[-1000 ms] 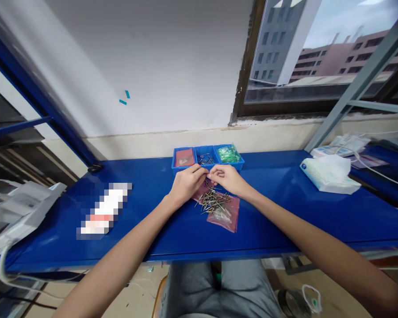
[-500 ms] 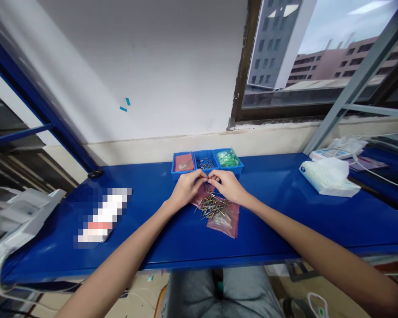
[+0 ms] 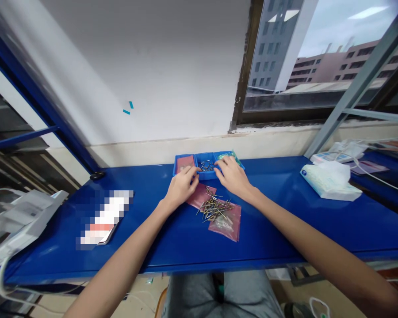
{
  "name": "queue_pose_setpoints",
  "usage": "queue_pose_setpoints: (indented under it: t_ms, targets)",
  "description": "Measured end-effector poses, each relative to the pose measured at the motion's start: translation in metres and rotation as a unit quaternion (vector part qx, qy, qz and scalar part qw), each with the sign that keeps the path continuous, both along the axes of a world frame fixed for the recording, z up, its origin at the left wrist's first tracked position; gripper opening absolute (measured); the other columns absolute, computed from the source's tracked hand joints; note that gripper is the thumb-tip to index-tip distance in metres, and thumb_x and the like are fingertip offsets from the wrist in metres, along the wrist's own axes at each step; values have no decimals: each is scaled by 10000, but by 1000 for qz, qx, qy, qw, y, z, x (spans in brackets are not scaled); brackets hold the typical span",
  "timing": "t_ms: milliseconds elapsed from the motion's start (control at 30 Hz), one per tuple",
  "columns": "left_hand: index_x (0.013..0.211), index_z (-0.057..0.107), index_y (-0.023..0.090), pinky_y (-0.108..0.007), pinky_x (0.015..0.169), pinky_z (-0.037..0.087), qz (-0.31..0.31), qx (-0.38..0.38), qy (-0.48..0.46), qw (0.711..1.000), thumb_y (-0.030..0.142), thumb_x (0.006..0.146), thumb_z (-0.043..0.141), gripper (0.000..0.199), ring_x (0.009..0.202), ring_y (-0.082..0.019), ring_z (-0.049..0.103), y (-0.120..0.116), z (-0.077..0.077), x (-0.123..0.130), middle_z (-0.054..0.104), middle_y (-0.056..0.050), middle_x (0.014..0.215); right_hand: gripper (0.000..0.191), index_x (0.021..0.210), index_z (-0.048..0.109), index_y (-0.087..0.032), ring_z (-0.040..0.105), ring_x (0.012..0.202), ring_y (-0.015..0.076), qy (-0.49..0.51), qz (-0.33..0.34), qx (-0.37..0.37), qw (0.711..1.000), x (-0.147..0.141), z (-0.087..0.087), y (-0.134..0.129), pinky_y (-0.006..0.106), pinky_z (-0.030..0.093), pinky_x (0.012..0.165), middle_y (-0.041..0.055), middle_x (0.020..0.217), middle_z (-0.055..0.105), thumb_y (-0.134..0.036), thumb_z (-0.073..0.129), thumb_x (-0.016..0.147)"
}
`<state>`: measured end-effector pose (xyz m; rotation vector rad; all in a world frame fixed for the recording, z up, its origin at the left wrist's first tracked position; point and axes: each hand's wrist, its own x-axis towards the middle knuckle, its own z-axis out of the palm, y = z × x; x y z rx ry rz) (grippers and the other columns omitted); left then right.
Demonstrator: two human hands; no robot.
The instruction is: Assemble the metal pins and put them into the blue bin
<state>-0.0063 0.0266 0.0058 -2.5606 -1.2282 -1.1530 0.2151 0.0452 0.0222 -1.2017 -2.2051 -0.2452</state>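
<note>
My left hand [image 3: 183, 187] hovers at the front of the left bin, its fingers bent and loosely apart, with nothing visible in them. My right hand [image 3: 234, 177] reaches over the front of the right bin, fingers spread towards the middle bin [image 3: 205, 158]. Small metal pins [image 3: 207, 165], resembling blind rivets, lie in that middle bin. Below my hands, a heap of similar long pins [image 3: 215, 206] rests across two pink plastic bags [image 3: 236, 221]. A pink packet [image 3: 185, 161] sits in the left bin, and green-tinted clear bags [image 3: 226, 155] in the right one, partly hidden by my right hand.
A tissue pack [image 3: 331, 181] lies on the right of the blue table [image 3: 278, 221]. At the left are a blurred-out flat object [image 3: 108, 216] and white devices with cables [image 3: 28, 216]. The wall [image 3: 172, 88] and blue frame post [image 3: 66, 141] stand behind.
My hands, pinched together above the pins, have moved apart. The right went up and right to the bins; the left shifted slightly left and its fingers loosened.
</note>
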Motion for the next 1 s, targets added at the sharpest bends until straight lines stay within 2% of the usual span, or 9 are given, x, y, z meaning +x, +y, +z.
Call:
queue_pose_setpoints:
  t_ms: [133,267,367,500,567,700,1000]
  targets:
    - [1190,565,192,-301,729,520,-6,-15,30,999,180,959,484,245,802,-177,637,2,-2,-2,666,-41,894,158,925,681,-192,590,770,191,5,70,-151,986,6,-9,-14,319,430,710,64,846,665,-210,525,947]
    - [1156,590,194,-302,746,526,-30,-46,102,993,178,953,473,235,851,-188,664,3,-7,-3,689,-64,1005,81,884,695,-207,587,735,171,-9,86,-225,970,4,-16,-17,286,378,644,34,779,671,-204,615,895]
    - [1162,605,193,-340,814,538,-29,-66,138,988,182,943,483,251,964,-221,662,4,-11,-3,681,-79,1085,80,906,694,-212,597,763,176,-10,85,-240,967,0,-19,-19,277,365,639,34,800,680,-200,615,900]
    - [1251,580,189,-372,894,533,-40,-73,138,987,169,915,514,343,1045,-234,637,4,-14,1,670,-92,1133,80,891,693,-215,604,791,185,-14,76,-238,968,1,-19,-19,270,360,635,48,833,682,-204,615,903]
    - [1201,621,180,-376,918,522,-62,-72,142,985,160,910,516,310,1028,-230,630,3,-15,3,673,-92,1098,85,868,690,-217,606,793,189,-20,72,-237,969,2,-20,-18,266,351,624,47,823,683,-211,615,906]
    - [1073,709,180,-370,868,518,-93,-72,165,979,165,912,527,244,923,-222,614,2,-16,8,670,-84,978,107,828,683,-213,605,750,184,-27,76,-235,969,5,-22,-14,266,324,591,43,796,688,-206,610,906]
    - [1056,726,182,-370,892,512,-105,-89,143,980,194,937,578,191,943,-212,588,3,-14,5,609,-79,992,126,842,680,-209,618,793,200,-40,80,-225,970,4,-23,-14,272,317,600,58,834,703,-204,581,920]
